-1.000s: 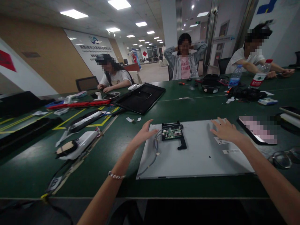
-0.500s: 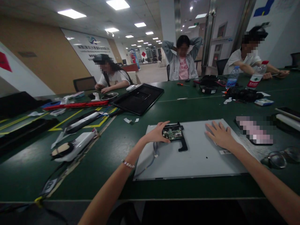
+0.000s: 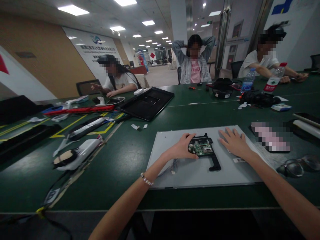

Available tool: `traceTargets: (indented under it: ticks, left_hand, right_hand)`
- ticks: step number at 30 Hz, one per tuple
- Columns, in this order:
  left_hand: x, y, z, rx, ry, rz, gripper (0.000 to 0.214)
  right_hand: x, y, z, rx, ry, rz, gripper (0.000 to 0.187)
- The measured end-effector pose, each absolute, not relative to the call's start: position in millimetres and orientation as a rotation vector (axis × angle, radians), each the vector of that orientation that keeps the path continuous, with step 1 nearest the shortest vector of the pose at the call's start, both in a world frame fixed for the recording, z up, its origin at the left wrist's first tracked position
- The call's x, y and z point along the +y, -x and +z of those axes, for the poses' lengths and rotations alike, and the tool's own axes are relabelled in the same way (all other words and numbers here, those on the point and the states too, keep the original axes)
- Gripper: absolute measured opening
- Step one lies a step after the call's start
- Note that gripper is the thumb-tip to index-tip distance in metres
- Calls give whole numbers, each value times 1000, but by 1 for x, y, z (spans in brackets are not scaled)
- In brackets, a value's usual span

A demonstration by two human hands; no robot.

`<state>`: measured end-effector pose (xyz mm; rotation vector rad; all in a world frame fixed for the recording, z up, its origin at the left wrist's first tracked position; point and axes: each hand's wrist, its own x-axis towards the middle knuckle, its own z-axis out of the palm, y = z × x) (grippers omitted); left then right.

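Observation:
A grey metal panel (image 3: 195, 168) lies flat on the green table (image 3: 120, 156) in front of me. On it sits a small green circuit board in a black bracket (image 3: 203, 149). My left hand (image 3: 182, 148) grips the board's left edge with curled fingers. Thin wires (image 3: 170, 168) trail from the board under my left wrist. My right hand (image 3: 233, 142) lies flat, fingers spread, on the panel just right of the board.
A black monitor shell (image 3: 147, 103) lies further back. White and black parts (image 3: 77, 153) and yellow floor-tape lines lie at left. A dark tablet (image 3: 270, 140) and glasses (image 3: 297, 165) sit at right. Bottles (image 3: 273, 81) and three seated people are across the table.
My left hand went from hovering to gripping the circuit board and slid it rightward over the panel. My right hand settled flat on the panel.

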<state>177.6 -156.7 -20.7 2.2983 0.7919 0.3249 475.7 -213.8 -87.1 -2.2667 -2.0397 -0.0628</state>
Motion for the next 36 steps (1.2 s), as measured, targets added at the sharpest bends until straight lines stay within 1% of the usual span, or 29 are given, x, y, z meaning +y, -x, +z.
traceTargets:
  ticks: [5, 17, 19, 23, 28, 30, 34, 36]
  left_hand:
    - [-163, -178, -23, 821, -2274, 324, 113]
    - [-166, -172, -18, 811, -2303, 272, 113]
    - [-155, -162, -11, 832, -2341, 288, 103]
    - [-113, -115, -2, 1123, -2375, 534, 69]
    - [-53, -38, -5, 1596, -2493, 699, 53]
    - [-38, -15, -5, 1676, -2584, 619, 48]
    - [-21, 7, -4, 1607, -2753, 213, 39]
    - [-16, 9, -4, 1621, -2774, 114, 35]
  right_hand:
    - [-215, -476, -88, -2050, 2246, -98, 59]
    - [-214, -481, -92, -2053, 2249, -8, 60]
    - [-214, -481, -93, -2045, 2248, -7, 61]
    - [-214, -480, -94, -2025, 2254, -31, 60]
    - [-214, -480, -96, -2019, 2257, -46, 61]
    - [-214, -480, -96, -2019, 2257, -47, 61]
    - [-215, -480, -97, -2015, 2246, -77, 60]
    - [-214, -480, -97, -2011, 2246, -87, 59]
